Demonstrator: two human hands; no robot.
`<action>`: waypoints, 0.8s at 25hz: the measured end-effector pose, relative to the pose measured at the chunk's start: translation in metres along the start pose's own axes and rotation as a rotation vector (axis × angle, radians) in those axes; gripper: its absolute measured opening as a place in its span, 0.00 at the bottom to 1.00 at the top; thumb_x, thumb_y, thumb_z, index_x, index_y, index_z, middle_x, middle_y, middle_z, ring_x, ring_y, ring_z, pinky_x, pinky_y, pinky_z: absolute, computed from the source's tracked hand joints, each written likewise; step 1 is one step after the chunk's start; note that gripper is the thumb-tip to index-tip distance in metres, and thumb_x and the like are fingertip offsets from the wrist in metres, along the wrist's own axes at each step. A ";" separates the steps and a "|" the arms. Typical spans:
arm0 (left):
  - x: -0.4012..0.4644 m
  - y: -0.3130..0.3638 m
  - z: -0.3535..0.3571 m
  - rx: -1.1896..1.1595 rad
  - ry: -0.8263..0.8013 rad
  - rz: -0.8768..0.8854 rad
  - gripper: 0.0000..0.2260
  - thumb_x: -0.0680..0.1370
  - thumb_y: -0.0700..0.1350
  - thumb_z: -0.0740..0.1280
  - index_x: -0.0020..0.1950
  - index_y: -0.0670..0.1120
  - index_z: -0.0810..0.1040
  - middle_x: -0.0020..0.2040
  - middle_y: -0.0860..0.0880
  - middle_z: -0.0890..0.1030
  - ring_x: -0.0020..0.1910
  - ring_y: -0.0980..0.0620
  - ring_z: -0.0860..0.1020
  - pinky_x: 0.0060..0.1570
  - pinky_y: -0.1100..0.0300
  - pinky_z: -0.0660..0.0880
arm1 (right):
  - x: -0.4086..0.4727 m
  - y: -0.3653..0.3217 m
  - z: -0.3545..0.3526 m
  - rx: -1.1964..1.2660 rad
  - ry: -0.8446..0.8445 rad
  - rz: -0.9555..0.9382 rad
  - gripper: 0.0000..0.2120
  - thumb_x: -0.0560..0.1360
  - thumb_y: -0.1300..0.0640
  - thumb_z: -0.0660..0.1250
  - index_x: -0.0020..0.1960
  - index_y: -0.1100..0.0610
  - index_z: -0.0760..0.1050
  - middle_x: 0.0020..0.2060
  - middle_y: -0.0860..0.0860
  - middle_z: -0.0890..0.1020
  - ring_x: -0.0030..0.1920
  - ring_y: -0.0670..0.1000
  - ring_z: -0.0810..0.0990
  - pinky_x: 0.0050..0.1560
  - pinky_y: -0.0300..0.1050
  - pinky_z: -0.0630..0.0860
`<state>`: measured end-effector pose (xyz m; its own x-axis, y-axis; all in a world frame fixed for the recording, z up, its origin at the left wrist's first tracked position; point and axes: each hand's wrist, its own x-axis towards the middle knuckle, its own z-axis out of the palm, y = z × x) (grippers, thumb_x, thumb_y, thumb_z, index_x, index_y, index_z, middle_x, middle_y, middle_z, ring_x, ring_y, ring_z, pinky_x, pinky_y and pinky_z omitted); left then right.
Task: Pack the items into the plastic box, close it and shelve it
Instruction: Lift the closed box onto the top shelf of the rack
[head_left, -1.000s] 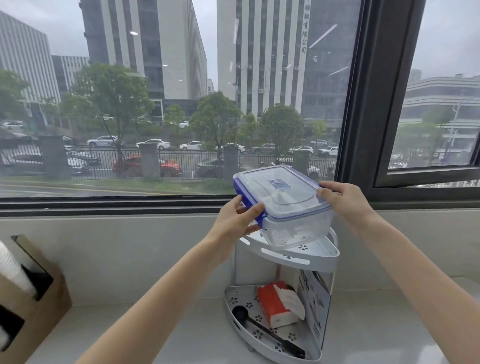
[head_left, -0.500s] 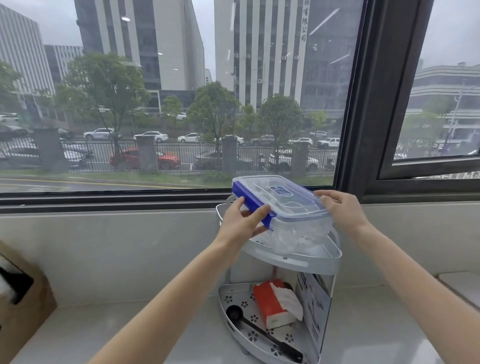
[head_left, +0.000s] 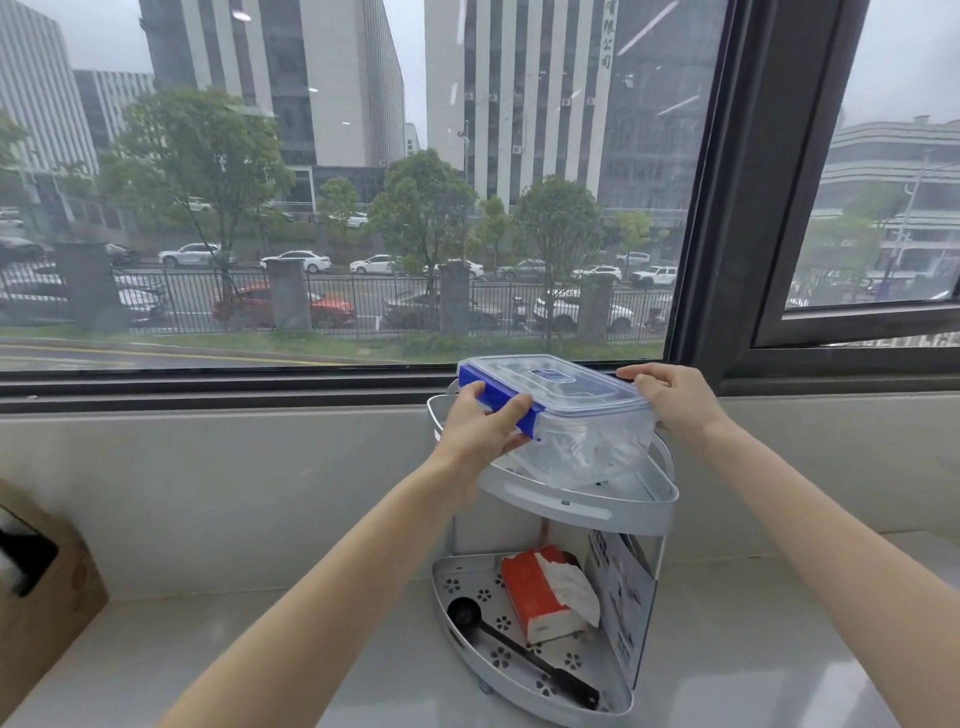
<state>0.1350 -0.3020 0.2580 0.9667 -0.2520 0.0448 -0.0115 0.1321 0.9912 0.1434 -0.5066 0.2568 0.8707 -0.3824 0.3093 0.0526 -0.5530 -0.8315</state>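
Observation:
A clear plastic box (head_left: 576, 441) with a lid shut by blue clips sits in the top tier of a white two-tier corner shelf (head_left: 566, 501) on the counter under the window. Something pale and crumpled shows through its wall. My left hand (head_left: 480, 423) grips the box's left end over the blue clip. My right hand (head_left: 675, 397) holds its right end at the lid's edge. The box's base is down inside the tier's rim.
The shelf's lower tier (head_left: 467, 587) holds a red and white tissue pack (head_left: 548, 592) and a black long-handled spoon (head_left: 519, 649). A cardboard box (head_left: 41, 587) stands at the left edge. A dark window frame (head_left: 727, 208) rises just behind the shelf.
Both hands have lowered the box from above the shelf down into the top tier. The view has shifted a little to the right.

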 end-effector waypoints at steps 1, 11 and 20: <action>0.001 0.001 0.000 0.009 -0.001 -0.002 0.26 0.75 0.41 0.65 0.70 0.42 0.58 0.57 0.43 0.74 0.52 0.48 0.77 0.44 0.60 0.79 | 0.001 0.000 0.000 -0.003 -0.002 0.002 0.14 0.78 0.62 0.56 0.56 0.61 0.79 0.32 0.44 0.74 0.37 0.49 0.71 0.46 0.45 0.68; 0.004 0.003 0.008 0.091 0.013 -0.012 0.26 0.76 0.39 0.64 0.71 0.43 0.56 0.54 0.46 0.71 0.51 0.48 0.76 0.47 0.60 0.77 | 0.002 0.006 -0.005 -0.016 0.029 -0.006 0.13 0.77 0.62 0.58 0.54 0.59 0.80 0.40 0.55 0.79 0.41 0.53 0.73 0.46 0.46 0.70; 0.003 0.003 0.007 0.144 -0.008 -0.036 0.25 0.76 0.40 0.64 0.70 0.43 0.57 0.54 0.46 0.72 0.51 0.49 0.75 0.47 0.56 0.77 | -0.001 -0.001 -0.003 -0.012 0.012 0.049 0.15 0.79 0.59 0.56 0.60 0.60 0.77 0.50 0.56 0.78 0.51 0.52 0.73 0.53 0.45 0.68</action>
<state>0.1364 -0.3094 0.2625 0.9650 -0.2622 0.0094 -0.0142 -0.0162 0.9998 0.1406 -0.5078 0.2585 0.8663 -0.4177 0.2738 0.0043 -0.5421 -0.8403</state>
